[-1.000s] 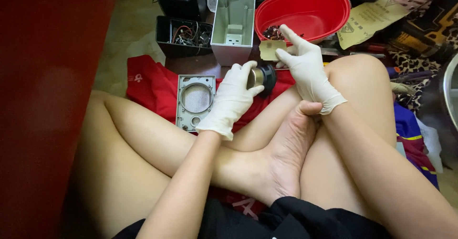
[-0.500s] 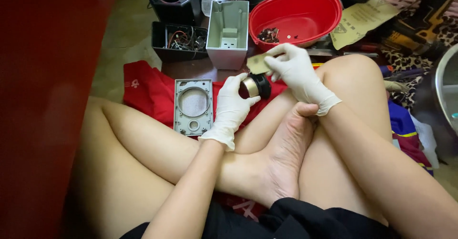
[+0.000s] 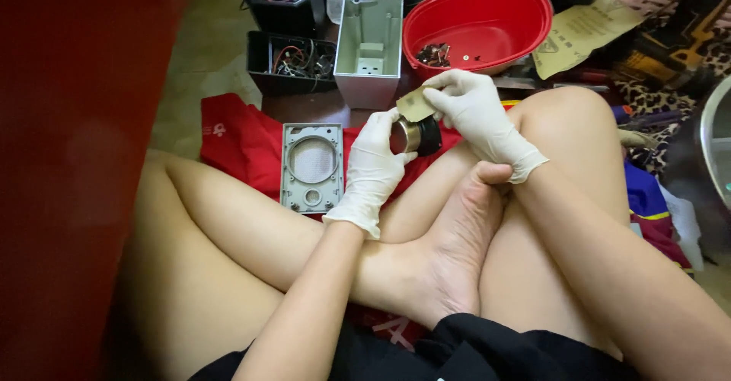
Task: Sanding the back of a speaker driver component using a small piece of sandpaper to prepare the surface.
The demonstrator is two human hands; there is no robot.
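Centrally, left hand (image 3: pixel 375 164) grips round metal part (image 3: pixel 415 135) just below red bowl (image 3: pixel 487 23); right hand (image 3: pixel 476 114) pinches sandpaper scrap (image 3: pixel 415 105) against its top edge. Judgement: steady part firmly, rub lightly. Grey frame (image 3: pixel 311 168) lies left of part.

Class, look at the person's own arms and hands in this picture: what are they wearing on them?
Both hands, left hand and right hand, wear thin white disposable gloves, slightly wrinkled, ending in rolled cuffs at the wrists. Above the cuffs both forearms are bare: no sleeves, watch or jewellery show.
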